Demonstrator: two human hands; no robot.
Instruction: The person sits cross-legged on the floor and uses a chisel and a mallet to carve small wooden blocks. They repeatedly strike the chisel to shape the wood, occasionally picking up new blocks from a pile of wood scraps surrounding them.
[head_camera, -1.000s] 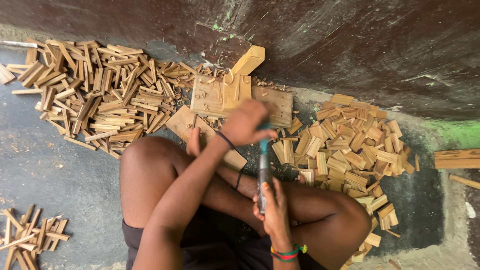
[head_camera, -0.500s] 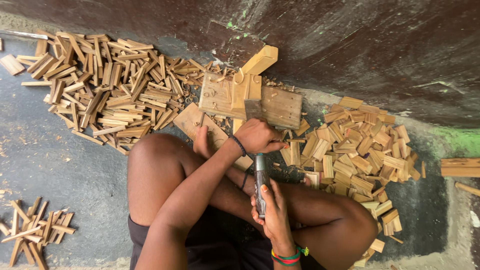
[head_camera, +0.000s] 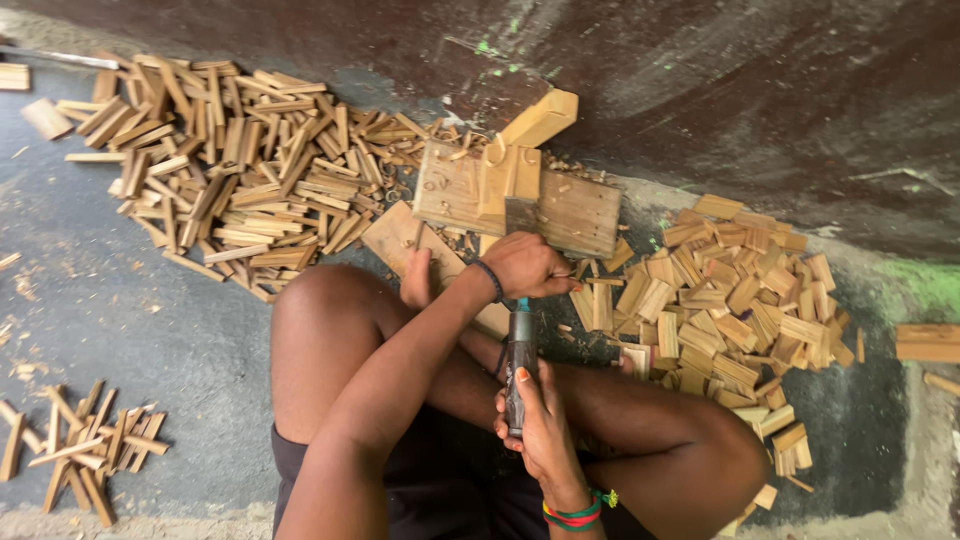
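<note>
I sit cross-legged on the floor. My right hand (head_camera: 545, 430), with a striped bracelet at the wrist, grips the dark handle of a tool (head_camera: 520, 365) that stands upright between my knees. My left hand (head_camera: 525, 265), a black band on its wrist, is curled into a fist right over the tool's upper end. What the fist covers is hidden. Just beyond it lies a flat wooden work block (head_camera: 575, 210) with a lighter block (head_camera: 535, 120) leaning on it.
A wide heap of long thin wooden strips (head_camera: 230, 170) lies at the upper left. Short flat wooden pieces (head_camera: 740, 300) are heaped on the right. A small bundle of sticks (head_camera: 85, 445) lies at the lower left. A dark wall (head_camera: 720, 90) runs behind.
My left hand has come down from the wooden block to the tool's top. The right hand keeps its grip on the handle. The view has shifted slightly.
</note>
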